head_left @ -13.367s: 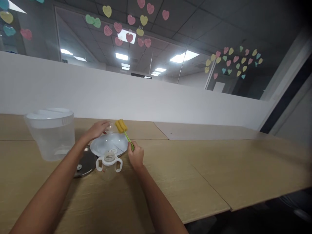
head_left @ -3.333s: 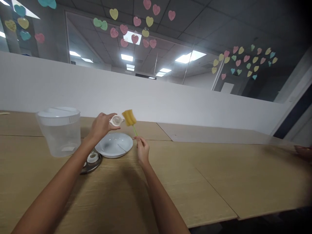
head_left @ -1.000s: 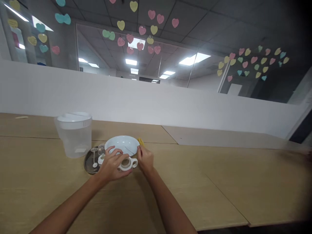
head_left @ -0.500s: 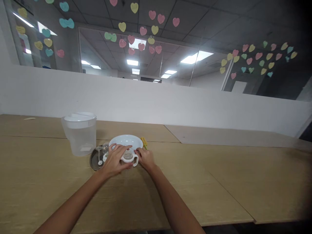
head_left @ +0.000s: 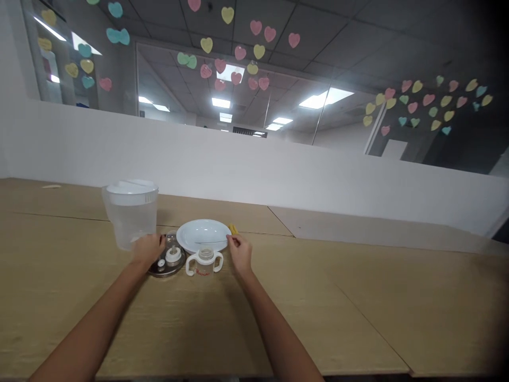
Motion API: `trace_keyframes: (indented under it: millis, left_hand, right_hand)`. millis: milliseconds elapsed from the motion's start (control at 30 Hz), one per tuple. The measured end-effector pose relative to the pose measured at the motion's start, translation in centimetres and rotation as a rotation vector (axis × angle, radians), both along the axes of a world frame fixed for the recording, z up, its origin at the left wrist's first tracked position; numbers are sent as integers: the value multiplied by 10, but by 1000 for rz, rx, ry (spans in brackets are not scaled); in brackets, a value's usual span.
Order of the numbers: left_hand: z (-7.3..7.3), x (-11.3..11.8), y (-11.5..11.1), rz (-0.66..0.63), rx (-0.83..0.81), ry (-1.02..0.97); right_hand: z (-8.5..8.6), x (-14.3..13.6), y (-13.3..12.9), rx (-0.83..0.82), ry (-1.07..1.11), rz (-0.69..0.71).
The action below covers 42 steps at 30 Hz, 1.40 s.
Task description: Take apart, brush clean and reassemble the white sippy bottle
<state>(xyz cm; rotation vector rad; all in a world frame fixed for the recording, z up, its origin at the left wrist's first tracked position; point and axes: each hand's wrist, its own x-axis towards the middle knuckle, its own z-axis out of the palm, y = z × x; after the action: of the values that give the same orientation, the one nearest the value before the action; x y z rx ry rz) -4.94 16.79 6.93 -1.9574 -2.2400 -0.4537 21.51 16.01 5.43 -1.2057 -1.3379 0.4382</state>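
Note:
My right hand [head_left: 240,253] is closed in a pinch on one end of a thin wire-like rod [head_left: 212,242], which points left over the near rim of a white bowl [head_left: 203,229]. My left hand [head_left: 147,251] is at the left side of a round dark metal tray [head_left: 167,271]. Its fingers are curled where the upper end of a white disc-ended stick lies, and they hide what they grip; the small white lower disc [head_left: 161,262] shows below. A white-collared bottle nipple [head_left: 173,255] and a clear cap [head_left: 171,238] are on the tray. The clear baby bottle [head_left: 205,263] with two white handles stands uncapped before the bowl.
A clear pitcher [head_left: 132,220] with a white lid stands behind my left hand, slightly blurred. Something yellow [head_left: 233,229] lies right of the bowl. Beyond the wooden table [head_left: 310,297] rises a white low wall [head_left: 222,159] with glass above.
My left hand has left the bottle and moved left to the tray. The bottle now stands untouched. My right hand has drawn slightly away from the bottle, and the rod shows clearly.

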Motion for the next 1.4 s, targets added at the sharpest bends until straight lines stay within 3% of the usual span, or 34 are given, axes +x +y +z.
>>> trace_keyframes:
  millis: [67, 233, 433, 567, 667, 833, 967, 1067, 1133, 1267, 1400]
  left_hand:
    - [-5, -1, 3, -15, -37, 7]
    - [-12, -7, 10, -86, -87, 20]
    - [-14, -13, 13, -112, -50, 9]
    - [-1, -4, 1, -4, 47, 35]
    - [14, 6, -12, 4, 180, -5]
    - [26, 13, -20, -98, 536, -107]
    - [15, 18, -14, -293, 661, -211]
    - [3, 26, -9, -443, 654, -278]
    - [-3, 31, -8, -518, 616, -324]
    - [-11, 39, -5, -677, 534, -395]
    - [-18, 45, -4, -740, 481, -428]
  right_hand:
    - [4, -2, 2, -77, 166, 86]
    - [8, -6, -1, -186, 248, 248]
    - [7, -8, -4, -204, 280, 275]
    - [9, -8, -1, -178, 284, 278]
    - [14, -10, -1, -111, 284, 277]
    - [21, -12, -11, 81, 130, 132]
    - [18, -11, -16, 278, -376, -59]
    - [15, -11, -19, 590, -727, -88]
    - [15, -15, -26, 791, -839, -69]
    - [23, -35, -51, 1199, -849, -42]
    - [31, -61, -76, 1413, -789, 74]
